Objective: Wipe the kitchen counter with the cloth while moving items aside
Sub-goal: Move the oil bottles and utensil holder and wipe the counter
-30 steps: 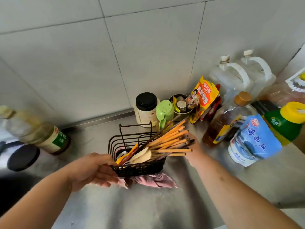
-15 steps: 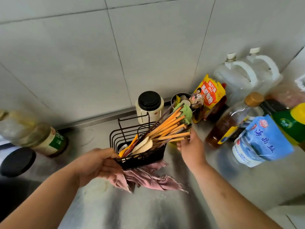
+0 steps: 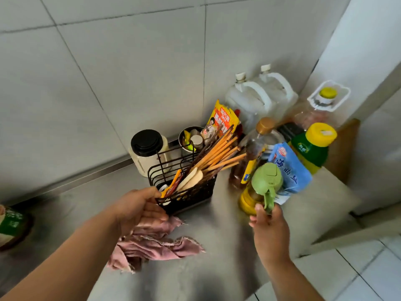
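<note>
A black wire utensil basket (image 3: 188,198) full of chopsticks and spatulas stands tilted on the steel counter (image 3: 219,246). My left hand (image 3: 138,209) grips its near left rim. Under that hand a crumpled pink cloth (image 3: 156,244) lies on the counter, partly tucked beneath the basket. My right hand (image 3: 269,231) holds the handle of a green-lidded oil dispenser (image 3: 263,187) with yellow oil inside, lifted to the right of the basket.
Against the tiled wall stand a black-lidded jar (image 3: 147,153), a steel cup (image 3: 192,137), a yellow packet (image 3: 221,120), two white jugs (image 3: 260,98), several oil bottles and a blue salt bag (image 3: 290,168). A green-labelled bottle (image 3: 13,224) lies at the far left. The counter's edge runs lower right.
My right hand took the green-lidded dispenser from behind the basket and brought it right and nearer. The left hand kept hold of the basket, and more of the pink cloth shows.
</note>
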